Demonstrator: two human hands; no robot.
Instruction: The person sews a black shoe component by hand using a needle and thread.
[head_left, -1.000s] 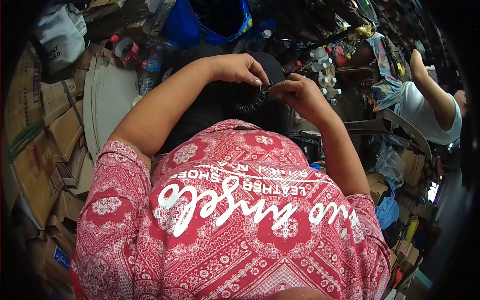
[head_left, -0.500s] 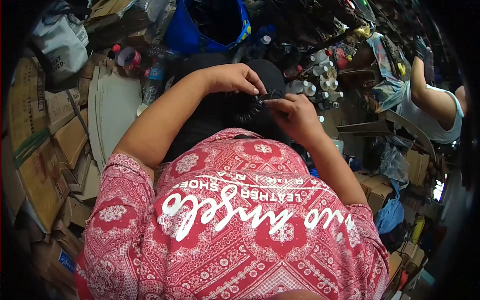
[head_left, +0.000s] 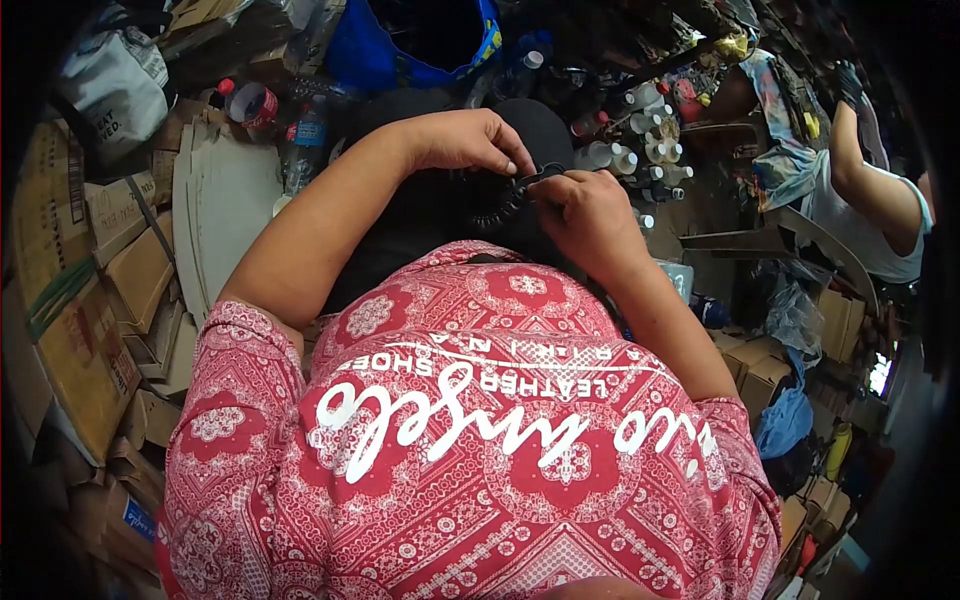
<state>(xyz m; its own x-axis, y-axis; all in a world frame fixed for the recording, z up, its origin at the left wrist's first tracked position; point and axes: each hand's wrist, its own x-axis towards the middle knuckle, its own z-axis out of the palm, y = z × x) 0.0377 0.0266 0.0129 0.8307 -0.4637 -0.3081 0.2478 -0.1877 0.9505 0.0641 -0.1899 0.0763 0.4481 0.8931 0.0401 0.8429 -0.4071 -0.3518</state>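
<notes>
A black coiled cord point(head_left: 498, 214) hangs in a curve over my dark-clothed lap, between my two hands. My left hand point(head_left: 478, 142) comes in from the left, its thumb and fingers pinched at the upper end of the cord. From the other side my right hand point(head_left: 597, 218) grips a dark end piece of the same cord between thumb and bent fingers. The fingertips of both hands are close together. Small details of the end piece are hard to make out against the dark cloth.
A blue bag point(head_left: 400, 62) stands open beyond my knees. Several plastic bottles point(head_left: 655, 140) are at the right, with a labelled bottle point(head_left: 308, 135) at the left. Flattened cardboard point(head_left: 90, 340) is stacked on the left. Another person point(head_left: 865, 200) is at the far right.
My right hand has turned slightly, and its fingers are now more curled around the cord's end. My left fingertips have shifted a little, staying by the cord.
</notes>
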